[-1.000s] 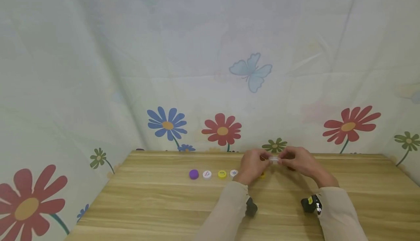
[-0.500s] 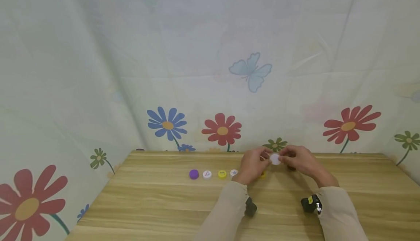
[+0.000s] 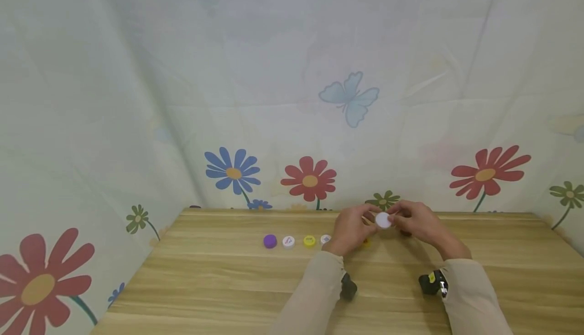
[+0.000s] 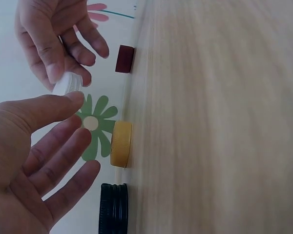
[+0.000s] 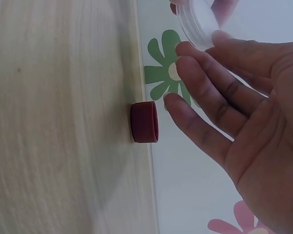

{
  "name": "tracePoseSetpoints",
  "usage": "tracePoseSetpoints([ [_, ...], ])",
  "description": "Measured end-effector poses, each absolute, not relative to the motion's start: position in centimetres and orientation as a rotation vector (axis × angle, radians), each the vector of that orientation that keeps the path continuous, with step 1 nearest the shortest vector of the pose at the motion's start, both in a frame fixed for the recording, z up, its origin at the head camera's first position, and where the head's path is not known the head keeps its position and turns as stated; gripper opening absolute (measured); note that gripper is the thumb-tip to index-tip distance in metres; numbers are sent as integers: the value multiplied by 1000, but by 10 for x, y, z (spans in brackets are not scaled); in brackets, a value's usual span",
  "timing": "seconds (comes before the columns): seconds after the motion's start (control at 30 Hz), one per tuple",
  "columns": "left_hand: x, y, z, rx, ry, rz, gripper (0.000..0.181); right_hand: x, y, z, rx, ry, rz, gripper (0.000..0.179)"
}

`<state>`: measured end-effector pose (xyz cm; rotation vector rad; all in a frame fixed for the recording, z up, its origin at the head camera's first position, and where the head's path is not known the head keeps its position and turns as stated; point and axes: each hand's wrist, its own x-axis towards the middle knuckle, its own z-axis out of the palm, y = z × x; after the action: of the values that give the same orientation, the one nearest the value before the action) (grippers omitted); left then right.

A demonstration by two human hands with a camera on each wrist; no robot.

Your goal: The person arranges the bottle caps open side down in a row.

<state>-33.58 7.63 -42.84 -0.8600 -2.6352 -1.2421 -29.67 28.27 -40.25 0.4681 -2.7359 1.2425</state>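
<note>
A white ribbed bottle cap (image 3: 382, 220) is up above the table between my two hands, its round face turned toward the head camera. My left hand (image 3: 350, 229) pinches its left edge; in the left wrist view the thumb (image 4: 71, 101) lies against the rim while the other fingers are spread. From the right, my right hand (image 3: 418, 223) pinches the same cap with thumb and index finger, the remaining fingers loosely bent. Below the right hand sits a dark red cap (image 5: 144, 122). A yellow-orange cap (image 4: 121, 145) and a black cap (image 4: 113, 208) stand near the left hand.
Left of the hands, a row on the wooden table (image 3: 219, 284) holds a purple cap (image 3: 270, 241), a white printed cap (image 3: 288, 242), a yellow cap (image 3: 309, 241) and another white printed cap (image 3: 325, 239). A flowered cloth (image 3: 255, 71) hangs behind the table.
The white bottle cap has turned from nearly edge-on to showing its round face. Both hands stay in about the same place, fingers shifting slightly around it.
</note>
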Motion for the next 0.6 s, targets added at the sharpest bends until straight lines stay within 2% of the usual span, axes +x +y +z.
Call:
tracePoseSetpoints([
  [0.33,-336,73,-427,-873,-2635,-1235,32,-299,284,-404,566,-2739,1232,28],
  [0.6,-337,73,-427,-898,-2656,-1229,30,-299,280,-403,490,-2765,1205,31],
])
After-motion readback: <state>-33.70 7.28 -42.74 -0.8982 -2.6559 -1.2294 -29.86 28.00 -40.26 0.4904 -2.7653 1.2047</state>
